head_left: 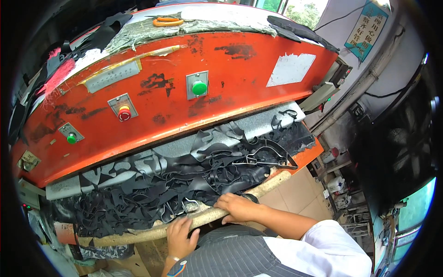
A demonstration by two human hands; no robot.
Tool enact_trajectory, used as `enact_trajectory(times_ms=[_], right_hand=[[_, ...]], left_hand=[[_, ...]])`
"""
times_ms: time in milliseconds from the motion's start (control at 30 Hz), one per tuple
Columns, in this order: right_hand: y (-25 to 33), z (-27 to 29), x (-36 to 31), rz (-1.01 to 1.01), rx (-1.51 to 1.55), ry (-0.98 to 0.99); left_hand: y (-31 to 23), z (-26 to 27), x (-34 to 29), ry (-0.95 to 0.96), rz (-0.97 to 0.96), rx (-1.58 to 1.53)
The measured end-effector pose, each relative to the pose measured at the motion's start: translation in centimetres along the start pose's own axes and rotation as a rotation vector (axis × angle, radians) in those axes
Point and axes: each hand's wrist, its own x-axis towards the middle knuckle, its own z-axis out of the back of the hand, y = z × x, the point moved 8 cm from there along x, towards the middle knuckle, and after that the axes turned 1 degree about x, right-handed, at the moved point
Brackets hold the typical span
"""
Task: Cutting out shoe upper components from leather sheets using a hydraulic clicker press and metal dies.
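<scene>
Scraps (157,196) spread from grey slab (180,147) to pale rail (207,217), above tiled floor (300,191).

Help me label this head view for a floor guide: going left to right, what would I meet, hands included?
Left green button → red button → left hand → right hand → white sheet → wall banner

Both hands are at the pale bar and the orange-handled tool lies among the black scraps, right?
No: the head view shows the orange-handled tool atop the red machine. The left hand and right hand are at the bar.
</scene>
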Motion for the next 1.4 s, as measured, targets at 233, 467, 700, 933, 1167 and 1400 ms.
enact_trajectory(times_ms=[233,467,700,933,1167,1400], right_hand=[[-0.6,-0.9,-0.3,-0.09,-0.211,-0.162],[-3.4,1.9,2.9,-0.026,0.249,0.186],[-20.1,18.3,14.7,-0.482,0.048,-0.717],[-30.5,16.6,19.6,-0.467,0.394,-0.776],[-29.0,19.1,20.8,-0.408,-0.105,-0.792],[-29.0,17.0,21.4,-0.512,-0.181,-0.683]], left_hand=[[-1.6,-2.5,1.8,0.05,0.033,0.155],[0.4,-2.8,3.7,0.07,0.06,0.124],[1.6,-2.9,8.3,0.175,0.038,0.092],[5.4,-4.7,8.0,0.387,0.208,0.012],[4.5,-4.3,9.4,0.146,0.167,0.124],[4.4,-3.8,8.2,0.081,0.072,0.101]])
